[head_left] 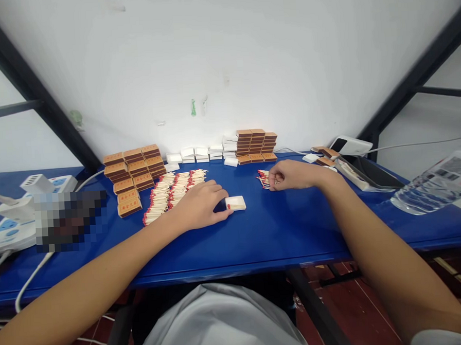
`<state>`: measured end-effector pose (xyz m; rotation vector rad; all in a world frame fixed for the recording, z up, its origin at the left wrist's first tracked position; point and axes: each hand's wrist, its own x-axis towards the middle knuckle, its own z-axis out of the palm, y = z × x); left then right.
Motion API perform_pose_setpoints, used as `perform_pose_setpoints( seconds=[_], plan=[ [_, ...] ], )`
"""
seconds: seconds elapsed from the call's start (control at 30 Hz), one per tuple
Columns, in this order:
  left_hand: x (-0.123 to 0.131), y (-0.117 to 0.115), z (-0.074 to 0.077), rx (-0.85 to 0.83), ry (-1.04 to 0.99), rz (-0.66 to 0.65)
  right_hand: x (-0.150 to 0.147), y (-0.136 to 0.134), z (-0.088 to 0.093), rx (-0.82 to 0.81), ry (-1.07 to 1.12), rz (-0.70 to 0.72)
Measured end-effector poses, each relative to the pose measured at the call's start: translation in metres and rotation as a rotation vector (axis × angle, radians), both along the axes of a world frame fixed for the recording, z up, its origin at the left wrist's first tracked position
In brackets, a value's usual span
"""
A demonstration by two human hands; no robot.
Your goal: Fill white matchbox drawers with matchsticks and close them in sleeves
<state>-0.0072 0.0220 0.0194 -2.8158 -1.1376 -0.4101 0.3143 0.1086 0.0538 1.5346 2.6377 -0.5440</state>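
My left hand (201,204) grips the left end of a small white matchbox tray (237,203) between thumb and fingers. A little red and pale wood shows in the tray at its left side. To the right, my right hand (287,175) has its fingertips pinched together at a small pile of red-tipped matches (263,178); how many are between the fingers is hidden. Left of my left hand, long rows of loose matches (173,190) lie side by side, partly covered by that hand and forearm.
Brown matchboxes stand stacked at the left (133,170) and against the wall (251,146), with white trays (202,152) between. A power strip (9,233) and a blurred-out dark object (73,222) lie left. At right are a white device (350,144) and a plastic bottle (435,185).
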Motion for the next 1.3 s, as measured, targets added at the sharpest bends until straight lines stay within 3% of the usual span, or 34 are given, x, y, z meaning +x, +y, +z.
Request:
perform_pose_setpoints(
  seconds=[0.33, 0.47, 0.7, 0.87, 1.03, 1.13, 1.3],
  plan=[
    [0.0, 0.001, -0.001, 0.009, -0.003, -0.004, 0.003, 0.004, -0.003, -0.016, -0.007, 0.02],
    [-0.001, 0.001, -0.002, 0.013, -0.008, -0.008, -0.001, -0.002, 0.0, -0.02, 0.089, 0.05],
    [0.0, 0.0, -0.001, 0.043, -0.019, -0.011, -0.049, -0.042, 0.01, -0.014, 0.34, 0.21],
    [0.001, -0.001, 0.001, 0.037, -0.004, -0.011, -0.076, -0.052, -0.004, 0.102, 0.287, 0.263],
    [0.002, -0.001, 0.002, 0.016, 0.002, 0.001, -0.078, -0.051, -0.012, 0.158, 0.228, 0.316],
    [0.002, -0.002, 0.002, 0.005, 0.002, 0.002, -0.069, -0.048, -0.003, 0.156, 0.256, 0.268],
    [0.002, -0.002, 0.002, 0.022, 0.001, 0.012, -0.032, -0.024, 0.009, 0.339, 0.201, -0.003]
  ],
)
